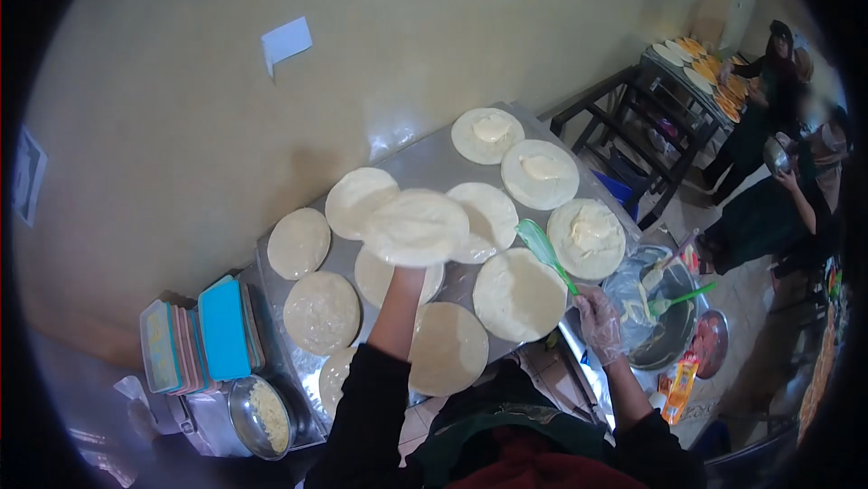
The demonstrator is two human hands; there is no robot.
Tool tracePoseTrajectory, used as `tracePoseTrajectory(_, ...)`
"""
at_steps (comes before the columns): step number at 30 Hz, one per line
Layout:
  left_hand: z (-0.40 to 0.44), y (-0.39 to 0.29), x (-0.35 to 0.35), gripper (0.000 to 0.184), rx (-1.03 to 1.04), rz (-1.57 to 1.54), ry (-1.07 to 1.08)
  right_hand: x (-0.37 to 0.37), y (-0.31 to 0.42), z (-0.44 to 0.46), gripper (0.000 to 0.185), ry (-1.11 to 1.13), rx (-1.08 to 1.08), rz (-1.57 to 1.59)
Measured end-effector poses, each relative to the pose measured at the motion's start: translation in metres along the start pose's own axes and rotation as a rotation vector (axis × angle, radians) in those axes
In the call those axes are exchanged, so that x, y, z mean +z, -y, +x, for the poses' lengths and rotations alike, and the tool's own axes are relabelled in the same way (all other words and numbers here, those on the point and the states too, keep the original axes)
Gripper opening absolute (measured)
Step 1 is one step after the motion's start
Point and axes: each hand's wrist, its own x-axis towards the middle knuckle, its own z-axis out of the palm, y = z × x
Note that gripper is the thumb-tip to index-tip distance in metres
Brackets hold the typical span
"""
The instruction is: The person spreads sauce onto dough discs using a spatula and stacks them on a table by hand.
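A round flat piece of dough [416,225] is raised above the metal table [411,159] by my left arm; it hides the fingers of my left hand [409,274]. My gloved right hand [599,319] is closed round the handle of a green spatula [540,247], whose blade points up and left over the table. Below the blade lies a dough round [520,296] with a glossy surface. Three rounds at the far right, one of them nearest the spatula [586,238], carry a pale creamy mound. Other glossy rounds [298,243] lie at the left and front.
A large metal bowl [674,344] with another green utensil stands at the right. Stacked plastic boxes [224,331] and a bowl of shredded food [269,417] are at the left. People [768,209] stand at the right, near another table of rounds [698,80].
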Motion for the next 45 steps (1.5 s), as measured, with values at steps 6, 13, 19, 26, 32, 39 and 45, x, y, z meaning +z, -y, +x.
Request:
tracePoseTrajectory(6, 0.137, 0.011, 0.023, 0.067, -0.022, 0.131, -0.021, -0.033, -0.031, 0.046, 0.014, 0.060, 0.007, 0.027)
tracePoseTrajectory(13, 0.205, 0.006, -0.017, 0.066, -0.099, 0.259, -0.091, -0.061, -0.064, 0.077, 0.014, 0.173, 0.132, 0.010)
tracePoseTrajectory(19, 0.244, 0.009, -0.043, 0.066, -0.164, 0.379, -0.092, -0.060, -0.089, 0.092, 0.013, 0.203, 0.086, 0.049)
tracePoseTrajectory(26, 0.253, -0.014, -0.089, 0.065, -0.237, 0.519, -0.099, -0.061, -0.095, 0.105, 0.014, 0.248, 0.124, 0.052)
tracePoseTrajectory(32, 0.259, -0.061, -0.113, 0.064, -0.299, 0.660, -0.114, -0.052, -0.095, 0.111, 0.013, 0.226, 0.132, 0.059)
tracePoseTrajectory(39, 0.299, -0.126, 0.001, 0.075, -0.568, 0.855, -0.097, -0.038, -0.098, 0.117, 0.013, 0.271, 0.108, 0.039)
tracePoseTrajectory(45, 0.312, -0.126, 0.039, 0.078, -0.588, 1.633, -0.047, -0.029, -0.092, 0.125, 0.013, 0.304, 0.106, 0.046)
